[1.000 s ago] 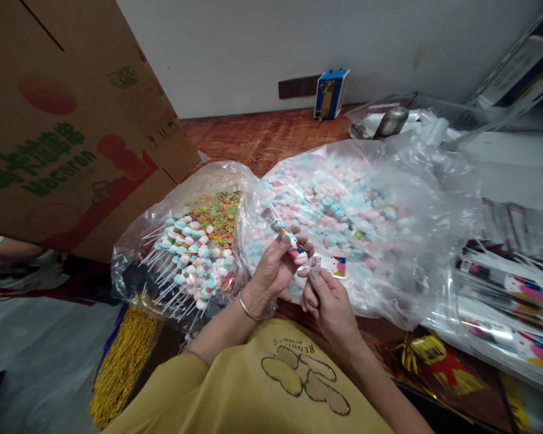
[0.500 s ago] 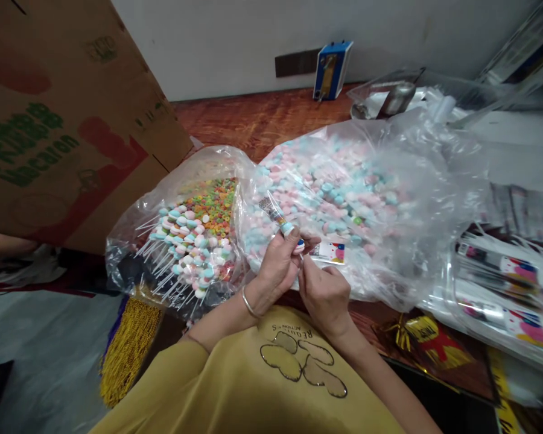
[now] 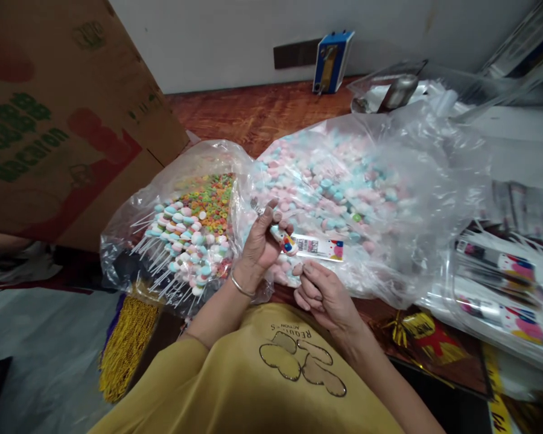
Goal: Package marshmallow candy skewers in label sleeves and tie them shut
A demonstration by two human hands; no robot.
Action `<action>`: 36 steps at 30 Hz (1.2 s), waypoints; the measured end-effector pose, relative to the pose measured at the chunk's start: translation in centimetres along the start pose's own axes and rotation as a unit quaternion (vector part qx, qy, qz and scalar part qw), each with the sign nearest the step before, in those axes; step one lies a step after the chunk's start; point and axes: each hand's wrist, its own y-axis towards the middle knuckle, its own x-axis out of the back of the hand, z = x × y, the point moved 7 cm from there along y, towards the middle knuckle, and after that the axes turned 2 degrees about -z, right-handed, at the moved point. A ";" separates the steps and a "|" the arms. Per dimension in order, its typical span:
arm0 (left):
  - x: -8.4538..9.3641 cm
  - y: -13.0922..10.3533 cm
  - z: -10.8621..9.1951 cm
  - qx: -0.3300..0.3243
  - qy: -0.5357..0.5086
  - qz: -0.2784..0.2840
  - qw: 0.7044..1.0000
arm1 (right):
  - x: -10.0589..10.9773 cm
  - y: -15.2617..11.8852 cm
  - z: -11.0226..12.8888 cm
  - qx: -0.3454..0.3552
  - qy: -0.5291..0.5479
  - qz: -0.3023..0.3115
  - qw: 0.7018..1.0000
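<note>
My left hand [image 3: 260,241] is closed around a small printed plastic wrapper [image 3: 286,241], whose colourful end shows between the fingers. Most of what the wrapper contains is hidden by my hand. Just below and to the right, my right hand [image 3: 323,295] is closed, thumb and forefinger pinched on something pale and too small to make out. Behind the hands a flat printed wrapper [image 3: 319,247] lies on a big clear bag of pink, blue and white marshmallows [image 3: 339,187]. Left of my hands, marshmallow skewers [image 3: 185,235] on white sticks lie on a bag of coloured cereal rings [image 3: 215,202].
A large cardboard box [image 3: 67,132] stands at the left. On the right, printed wrappers [image 3: 502,313] lie in a stack. A blue device [image 3: 332,63] and a metal canister [image 3: 399,91] stand at the back of the wooden table [image 3: 235,114]. Gold fringe [image 3: 129,349] hangs below the table at left.
My hands have come apart: the left moved slightly left and up with the wrapper, the right slightly down. The wrapper has turned in my left hand, and more of the flat wrapper behind shows.
</note>
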 end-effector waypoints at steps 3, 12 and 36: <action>-0.1 -0.1 1.4 0.010 0.021 0.001 1.000 | 0.9 0.1 0.1 0.082 -0.116 -0.057 0.988; 0.8 -0.8 3.2 0.024 0.037 -0.007 0.999 | 0.8 -0.9 3.0 0.260 -0.426 -0.124 0.858; 2.5 -2.3 1.4 -0.174 0.306 0.020 0.936 | 2.4 -0.2 1.9 0.185 -0.271 -0.167 0.930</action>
